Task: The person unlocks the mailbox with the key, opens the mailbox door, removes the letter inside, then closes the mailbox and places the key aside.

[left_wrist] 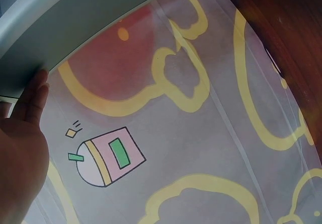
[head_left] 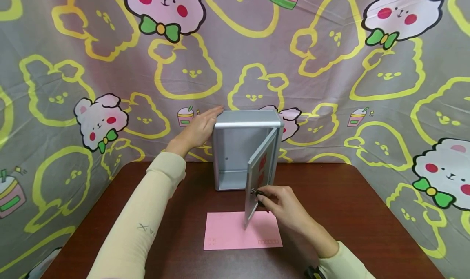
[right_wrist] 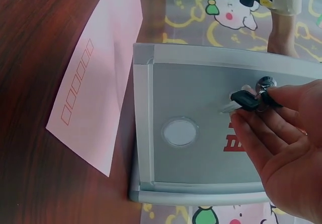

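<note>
A silver metal letter box (head_left: pixel 244 118) stands on the table with its front door (right_wrist: pixel 201 85) swung out toward me. My left hand (head_left: pixel 201 129) rests against the box's upper left corner, its fingers straight; in the left wrist view the fingertips touch the grey side. At the door's free edge, my right hand (head_left: pixel 288 207) pinches a black-headed key at the round lock (right_wrist: pixel 265 82). A second black key head (right_wrist: pixel 245 100) hangs beside the fingers. Below the door, a pink envelope (head_left: pixel 227 234) lies flat on the table.
The dark brown wooden table (head_left: pixel 327 197) carries the box near its back edge. Behind and on both sides hangs a grey cloth (head_left: pixel 330 91) with yellow outlines and cartoon animals. The door has red lettering and a round pale window (right_wrist: pixel 180 132).
</note>
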### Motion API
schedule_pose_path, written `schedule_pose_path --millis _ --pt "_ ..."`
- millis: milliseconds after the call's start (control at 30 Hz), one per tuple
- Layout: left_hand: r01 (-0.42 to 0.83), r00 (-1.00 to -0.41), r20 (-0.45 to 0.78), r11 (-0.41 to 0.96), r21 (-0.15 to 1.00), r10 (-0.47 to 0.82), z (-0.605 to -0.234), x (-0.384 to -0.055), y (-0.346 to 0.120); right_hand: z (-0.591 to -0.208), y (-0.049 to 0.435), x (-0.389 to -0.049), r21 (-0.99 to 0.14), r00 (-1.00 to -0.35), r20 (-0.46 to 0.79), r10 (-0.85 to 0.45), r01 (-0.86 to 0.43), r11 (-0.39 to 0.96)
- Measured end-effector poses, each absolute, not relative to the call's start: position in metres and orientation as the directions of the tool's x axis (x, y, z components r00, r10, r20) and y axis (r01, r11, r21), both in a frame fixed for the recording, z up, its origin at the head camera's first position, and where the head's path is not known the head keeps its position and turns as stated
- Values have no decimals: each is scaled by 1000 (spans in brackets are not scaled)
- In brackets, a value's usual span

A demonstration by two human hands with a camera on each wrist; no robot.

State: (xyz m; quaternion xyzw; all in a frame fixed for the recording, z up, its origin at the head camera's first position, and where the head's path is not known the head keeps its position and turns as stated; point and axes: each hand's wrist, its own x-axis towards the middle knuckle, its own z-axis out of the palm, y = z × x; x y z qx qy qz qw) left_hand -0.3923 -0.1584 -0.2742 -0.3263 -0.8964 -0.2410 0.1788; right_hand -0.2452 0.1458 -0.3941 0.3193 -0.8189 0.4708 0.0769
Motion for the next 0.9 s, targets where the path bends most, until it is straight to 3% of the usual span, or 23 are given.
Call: schedule_pose_path --millis 900 --pt "677 -718 487 662 321 497 -274 -389 -157 -397 126 -250 -641 -759 506 -410 -649 410"
